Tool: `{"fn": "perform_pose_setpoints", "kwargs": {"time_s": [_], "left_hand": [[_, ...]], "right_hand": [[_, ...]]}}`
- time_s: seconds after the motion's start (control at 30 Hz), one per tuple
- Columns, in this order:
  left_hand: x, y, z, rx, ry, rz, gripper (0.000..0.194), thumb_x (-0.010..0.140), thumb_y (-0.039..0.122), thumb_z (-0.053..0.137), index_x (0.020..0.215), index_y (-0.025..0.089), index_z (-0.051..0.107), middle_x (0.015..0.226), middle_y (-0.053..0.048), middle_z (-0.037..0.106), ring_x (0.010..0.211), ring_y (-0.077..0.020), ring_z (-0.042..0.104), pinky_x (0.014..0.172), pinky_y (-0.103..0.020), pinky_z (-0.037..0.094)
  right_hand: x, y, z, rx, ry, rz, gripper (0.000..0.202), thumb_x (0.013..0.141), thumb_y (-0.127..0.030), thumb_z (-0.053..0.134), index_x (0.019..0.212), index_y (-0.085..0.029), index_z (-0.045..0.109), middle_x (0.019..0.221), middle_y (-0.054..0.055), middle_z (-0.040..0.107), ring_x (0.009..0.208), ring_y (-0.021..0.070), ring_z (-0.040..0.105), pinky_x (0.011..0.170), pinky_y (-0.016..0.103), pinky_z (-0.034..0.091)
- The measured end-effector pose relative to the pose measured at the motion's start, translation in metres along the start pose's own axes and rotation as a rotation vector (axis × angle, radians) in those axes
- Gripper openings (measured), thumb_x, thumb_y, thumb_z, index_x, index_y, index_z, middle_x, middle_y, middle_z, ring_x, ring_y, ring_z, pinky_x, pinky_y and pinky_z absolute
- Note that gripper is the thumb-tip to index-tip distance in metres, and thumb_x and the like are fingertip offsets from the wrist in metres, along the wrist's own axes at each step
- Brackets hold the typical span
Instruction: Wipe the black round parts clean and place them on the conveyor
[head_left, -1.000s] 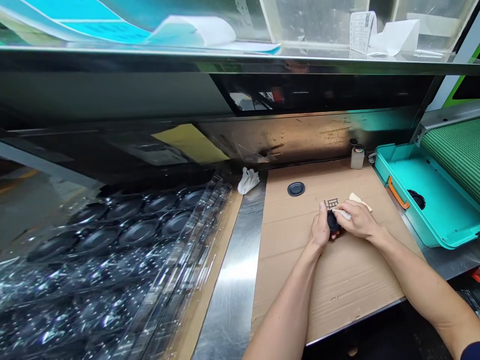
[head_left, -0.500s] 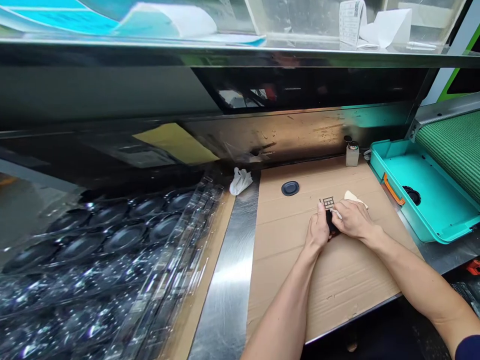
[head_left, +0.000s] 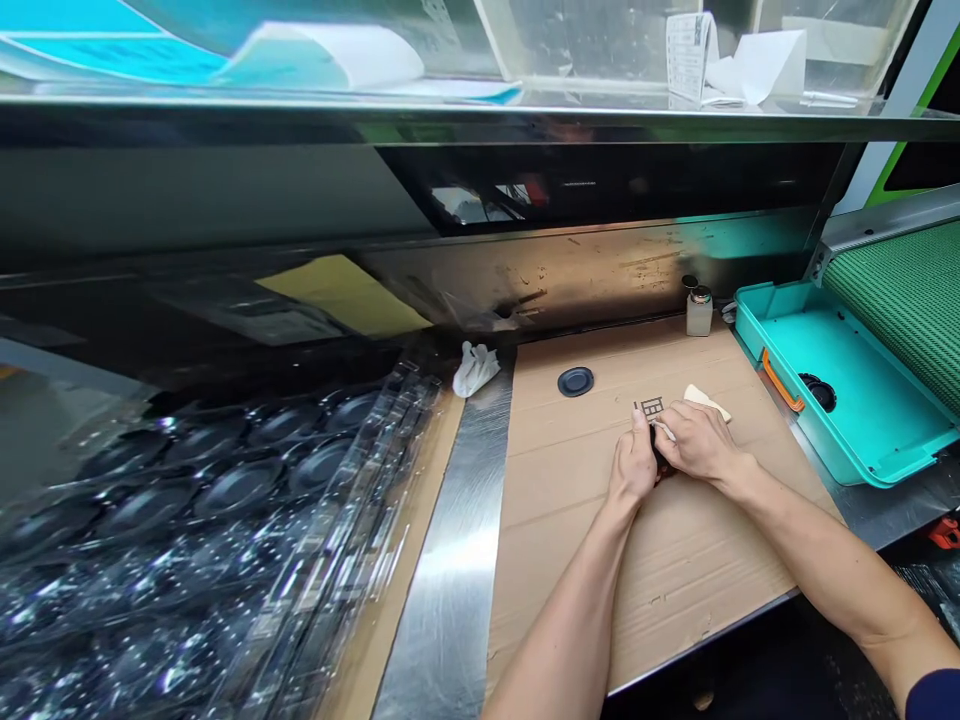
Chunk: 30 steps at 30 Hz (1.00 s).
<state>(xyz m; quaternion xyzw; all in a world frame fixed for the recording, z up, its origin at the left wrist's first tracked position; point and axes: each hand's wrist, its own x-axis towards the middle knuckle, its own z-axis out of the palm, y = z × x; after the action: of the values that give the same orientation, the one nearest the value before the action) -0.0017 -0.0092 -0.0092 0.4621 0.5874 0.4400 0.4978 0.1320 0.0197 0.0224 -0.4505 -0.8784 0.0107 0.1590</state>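
Note:
My left hand (head_left: 634,462) is closed around the left side of a small black part (head_left: 661,462), low over the cardboard sheet (head_left: 570,540). Pressed against the part from the right is my right hand (head_left: 697,438), its fingers bent around a small piece of white cloth (head_left: 666,430). Most of the black part is hidden by my fingers. A black round disc (head_left: 575,381) lies flat on the cardboard, up and left of my hands. Just behind my right hand lies a cream-coloured pad (head_left: 706,401).
A teal bin (head_left: 862,390) with black round parts stands at the right, beside a green conveyor belt (head_left: 900,290). A small bottle (head_left: 699,312) stands at the cardboard's back edge. Crumpled white cloth (head_left: 475,369) lies left of it. Clear trays of black discs (head_left: 240,488) fill the left.
The view has shifted slightly. Both hands stay together on the black part, and my right hand's fingers have moved a little over it.

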Motion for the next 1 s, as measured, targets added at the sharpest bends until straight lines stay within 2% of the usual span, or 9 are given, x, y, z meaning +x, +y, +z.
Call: {"fn": "perform_pose_setpoints", "kwargs": {"time_s": [0.27,0.4,0.47,0.57,0.67,0.77,0.83,0.93,1.0], "left_hand": [[-0.003,0.002,0.0,0.04,0.006,0.039,0.081,0.092,0.08,0.017,0.049,0.022,0.055,0.041,-0.007,0.054,0.042,-0.0174,0.053,0.045,-0.028,0.038],[-0.003,0.002,0.002,-0.032,0.003,-0.006,0.08,0.09,0.081,0.024,0.05,0.02,0.057,0.041,-0.006,0.053,0.037,-0.0148,0.05,0.04,-0.026,0.036],[0.0,0.004,0.001,-0.179,0.024,-0.074,0.08,0.09,0.082,0.026,0.056,0.018,0.06,0.041,-0.005,0.051,0.033,-0.013,0.045,0.036,-0.025,0.03],[0.006,0.012,-0.011,-0.588,0.029,-0.241,0.084,0.093,0.079,0.017,0.075,0.013,0.066,0.052,-0.007,0.057,0.036,-0.0117,0.045,0.032,-0.021,0.026],[0.01,0.021,-0.029,-0.939,-0.036,-0.43,0.088,0.093,0.077,0.011,0.088,0.007,0.065,0.063,-0.01,0.06,0.042,-0.0107,0.047,0.032,-0.019,0.03],[0.012,0.026,-0.041,-1.105,-0.064,-0.517,0.087,0.093,0.077,0.013,0.096,0.005,0.063,0.067,-0.01,0.058,0.046,-0.0105,0.047,0.033,-0.018,0.035],[0.013,0.025,-0.043,-1.145,-0.06,-0.521,0.087,0.093,0.077,0.013,0.099,0.005,0.062,0.069,-0.011,0.059,0.047,-0.0107,0.048,0.034,-0.018,0.037],[0.013,0.022,-0.043,-1.146,-0.071,-0.504,0.088,0.092,0.079,0.013,0.099,0.006,0.062,0.07,-0.01,0.059,0.048,-0.0107,0.049,0.035,-0.019,0.038],[0.014,0.02,-0.042,-1.122,-0.076,-0.486,0.089,0.092,0.08,0.013,0.098,0.006,0.062,0.07,-0.01,0.059,0.049,-0.0111,0.049,0.036,-0.019,0.038]], "right_hand": [[-0.002,0.001,-0.004,0.017,-0.014,0.031,0.017,0.096,-0.024,0.051,0.095,-0.018,0.068,0.096,0.006,0.072,0.089,0.0185,0.063,0.076,0.028,0.039],[0.0,-0.001,-0.003,0.022,-0.032,0.061,0.017,0.094,-0.025,0.053,0.094,-0.019,0.069,0.096,0.006,0.072,0.09,0.0184,0.064,0.074,0.027,0.038],[0.0,0.002,-0.004,0.035,-0.034,0.092,0.017,0.094,-0.028,0.054,0.096,-0.02,0.07,0.098,0.005,0.073,0.09,0.0183,0.064,0.073,0.027,0.038],[-0.001,0.011,-0.01,0.05,0.025,0.198,0.022,0.095,-0.035,0.052,0.098,-0.022,0.071,0.099,0.003,0.073,0.089,0.0179,0.064,0.072,0.027,0.037],[0.0,0.031,-0.021,-0.012,0.071,0.394,0.03,0.098,-0.038,0.047,0.098,-0.02,0.071,0.099,0.006,0.072,0.088,0.0195,0.063,0.072,0.028,0.037],[0.001,0.051,-0.027,-0.133,0.038,0.528,0.029,0.096,-0.034,0.048,0.1,-0.017,0.072,0.101,0.012,0.071,0.092,0.0243,0.062,0.076,0.031,0.039],[0.001,0.056,-0.027,-0.179,0.076,0.484,0.03,0.096,-0.033,0.049,0.11,-0.016,0.07,0.11,0.014,0.068,0.103,0.0283,0.059,0.084,0.035,0.041],[-0.001,0.05,-0.022,-0.145,0.171,0.32,0.036,0.099,-0.04,0.048,0.122,-0.018,0.065,0.12,0.014,0.064,0.112,0.0298,0.054,0.093,0.039,0.041],[-0.003,0.042,-0.018,-0.111,0.113,0.259,0.035,0.099,-0.044,0.051,0.119,-0.02,0.066,0.115,0.013,0.064,0.108,0.0291,0.056,0.091,0.039,0.042]]}}
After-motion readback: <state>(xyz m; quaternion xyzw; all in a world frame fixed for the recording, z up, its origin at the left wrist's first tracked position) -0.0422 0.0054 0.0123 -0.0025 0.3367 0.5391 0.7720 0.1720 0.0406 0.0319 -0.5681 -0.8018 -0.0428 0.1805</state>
